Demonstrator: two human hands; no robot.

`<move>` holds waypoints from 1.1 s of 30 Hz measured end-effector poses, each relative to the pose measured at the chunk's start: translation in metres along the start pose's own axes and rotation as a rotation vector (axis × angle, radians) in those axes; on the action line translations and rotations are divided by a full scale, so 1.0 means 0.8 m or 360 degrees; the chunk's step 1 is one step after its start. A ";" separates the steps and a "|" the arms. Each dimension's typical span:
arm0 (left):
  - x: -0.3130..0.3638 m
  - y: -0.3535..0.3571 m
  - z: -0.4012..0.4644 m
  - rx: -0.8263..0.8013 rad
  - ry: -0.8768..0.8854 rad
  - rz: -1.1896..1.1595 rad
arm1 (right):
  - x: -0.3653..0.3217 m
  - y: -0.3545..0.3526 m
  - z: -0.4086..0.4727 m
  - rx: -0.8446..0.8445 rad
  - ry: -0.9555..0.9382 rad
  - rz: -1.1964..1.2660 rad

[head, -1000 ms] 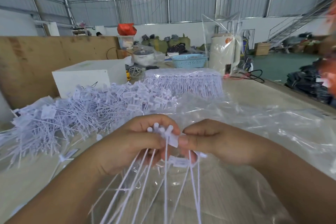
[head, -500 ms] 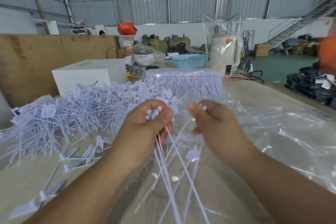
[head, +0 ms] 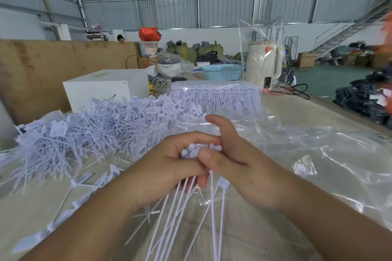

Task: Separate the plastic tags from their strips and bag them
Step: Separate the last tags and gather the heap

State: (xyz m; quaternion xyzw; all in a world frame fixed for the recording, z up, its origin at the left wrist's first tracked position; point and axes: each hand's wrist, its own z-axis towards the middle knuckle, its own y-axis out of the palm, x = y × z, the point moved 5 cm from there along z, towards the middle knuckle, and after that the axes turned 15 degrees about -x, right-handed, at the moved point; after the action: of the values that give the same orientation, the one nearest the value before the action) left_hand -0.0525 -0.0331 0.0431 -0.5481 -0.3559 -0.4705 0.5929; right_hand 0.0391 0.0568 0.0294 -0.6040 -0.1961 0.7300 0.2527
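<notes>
The left hand [head: 167, 167] grips a bundle of tags [head: 191, 152] by their round heads, the stems hanging down toward the viewer. The right hand [head: 237, 165] presses its thumb against the same heads; its upper fingers are loosely extended. Both hands are directly in front of the loose tag pile [head: 89, 133]. A packed block of tags on strips [head: 214, 97] stands behind the pile. The clear bag [head: 307, 154] lies right of the pile. Judgement: many tags are separated, bagging remains.
</notes>
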 end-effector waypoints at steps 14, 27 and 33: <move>-0.002 -0.009 -0.001 0.0238 0.0003 0.0134 | 0.009 -0.013 -0.003 -0.0078 0.0135 0.0127; 0.004 -0.007 0.004 0.0858 0.0260 0.0017 | 0.004 -0.012 0.006 0.0644 -0.0020 0.0187; 0.001 -0.013 -0.003 0.0560 0.0228 -0.0063 | 0.007 -0.021 -0.003 -0.0066 -0.0024 0.0412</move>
State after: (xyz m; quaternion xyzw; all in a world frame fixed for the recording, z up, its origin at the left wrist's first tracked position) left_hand -0.0625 -0.0350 0.0469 -0.3939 -0.4003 -0.4505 0.6940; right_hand 0.0430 0.0734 0.0345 -0.6240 -0.1337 0.7567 0.1424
